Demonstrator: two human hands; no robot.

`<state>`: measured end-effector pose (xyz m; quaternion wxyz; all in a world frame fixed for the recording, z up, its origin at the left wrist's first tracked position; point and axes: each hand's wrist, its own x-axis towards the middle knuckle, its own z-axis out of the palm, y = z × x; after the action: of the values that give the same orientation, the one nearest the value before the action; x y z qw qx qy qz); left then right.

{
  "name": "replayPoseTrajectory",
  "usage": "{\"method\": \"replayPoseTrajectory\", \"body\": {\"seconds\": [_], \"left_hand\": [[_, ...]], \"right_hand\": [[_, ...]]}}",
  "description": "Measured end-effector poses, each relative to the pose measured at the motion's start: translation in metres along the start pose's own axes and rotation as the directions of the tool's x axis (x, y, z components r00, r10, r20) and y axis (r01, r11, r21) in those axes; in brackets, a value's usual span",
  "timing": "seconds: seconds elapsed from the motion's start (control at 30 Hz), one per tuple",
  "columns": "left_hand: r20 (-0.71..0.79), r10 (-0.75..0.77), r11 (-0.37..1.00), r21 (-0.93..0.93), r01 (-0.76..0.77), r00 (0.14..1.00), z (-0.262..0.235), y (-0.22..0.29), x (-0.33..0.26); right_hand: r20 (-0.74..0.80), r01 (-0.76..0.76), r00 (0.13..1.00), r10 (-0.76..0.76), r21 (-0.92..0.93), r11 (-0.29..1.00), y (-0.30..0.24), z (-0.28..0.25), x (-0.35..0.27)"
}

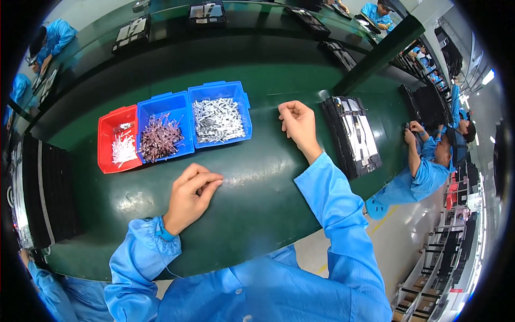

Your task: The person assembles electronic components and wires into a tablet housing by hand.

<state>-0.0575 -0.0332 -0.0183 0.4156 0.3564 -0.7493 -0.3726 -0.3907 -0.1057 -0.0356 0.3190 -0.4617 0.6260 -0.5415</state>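
My left hand is above the green tabletop, thumb and fingertips pinched together. Whatever may be between them is too small to make out. Farther right and higher, my right hand has its fingers curled in by the thumb, and I cannot see what it holds, if anything. Three joined bins stand beyond my left hand. The red bin contains small white sticks; the middle blue bin has thin purplish-brown wired pieces; the right blue bin is full of small white and grey pieces.
Just right of my right hand lies a stack of black trays with white strips on top. Tall black stacked trays stand at the left edge. A green post rises at the back right. A co-worker in blue works on the right.
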Motion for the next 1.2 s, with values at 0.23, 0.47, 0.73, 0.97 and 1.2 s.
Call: {"method": "replayPoseTrajectory", "body": {"seconds": [0.23, 0.47, 0.73, 0.97, 1.2], "left_hand": [[0.018, -0.129, 0.989, -0.065, 0.130, 0.991, -0.007, 0.004, -0.007], [-0.024, -0.079, 0.992, -0.102, 0.077, 0.997, -0.005, -0.001, -0.007], [-0.030, -0.113, 0.990, -0.082, 0.111, 0.993, -0.006, 0.000, -0.008], [-0.044, -0.115, 0.990, -0.094, 0.110, 0.992, -0.004, 0.001, -0.007], [-0.033, -0.100, 0.991, -0.095, 0.097, 0.994, -0.004, 0.002, -0.007]], "right_hand": [[-0.034, -0.017, 0.999, 0.016, -0.012, 1.000, -0.002, 0.005, 0.037], [-0.037, 0.346, 0.919, -0.392, -0.400, 0.849, 0.001, 0.020, 0.012], [0.033, 0.281, 0.957, -0.289, -0.353, 0.892, -0.005, 0.019, 0.008], [-0.061, 0.311, 0.937, -0.345, -0.308, 0.899, -0.005, 0.020, 0.008], [0.032, 0.361, 0.927, -0.374, -0.350, 0.864, 0.001, 0.020, 0.008]]}}
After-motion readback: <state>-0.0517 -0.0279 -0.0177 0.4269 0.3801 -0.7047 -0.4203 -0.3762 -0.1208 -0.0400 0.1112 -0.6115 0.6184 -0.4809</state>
